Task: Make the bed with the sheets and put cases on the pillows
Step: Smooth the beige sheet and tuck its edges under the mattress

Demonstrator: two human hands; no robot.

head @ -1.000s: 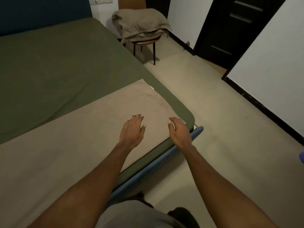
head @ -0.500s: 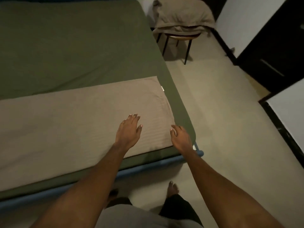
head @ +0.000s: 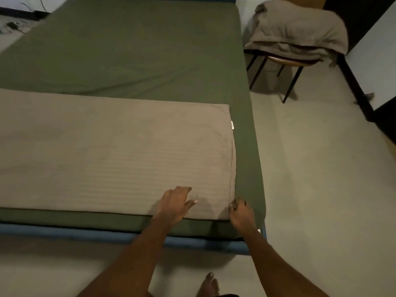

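Starting at the upper left of the frame, a few dark cables [head: 15,24] lie on the floor beside the far corner of the bed. A green fitted sheet [head: 128,50] covers the whole mattress, smooth apart from some shallow creases near the middle. Across the lower half of the frame a taupe sheet [head: 96,146] with faint woven stripes lies flat on the green one as a long folded band, running off the left edge of the frame and stopping just short of the bed's right side. Below it shows the blue bed frame [head: 64,230].

Toward the lower centre, the left hand [head: 174,205] rests palm down on the taupe sheet near its lower edge, fingers straight and close together, thumb out to the right. Just to its right, the right hand [head: 242,214] has its fingers curled and grips the lower right corner of the taupe sheet. A small white label [head: 232,124] sits on that sheet's right edge, higher up. A bare foot [head: 209,284] stands on the pale floor [head: 321,189] at the bottom.

At the upper right, a chair [head: 287,61] with thin dark legs carries a rumpled pile of taupe bedding [head: 300,33].
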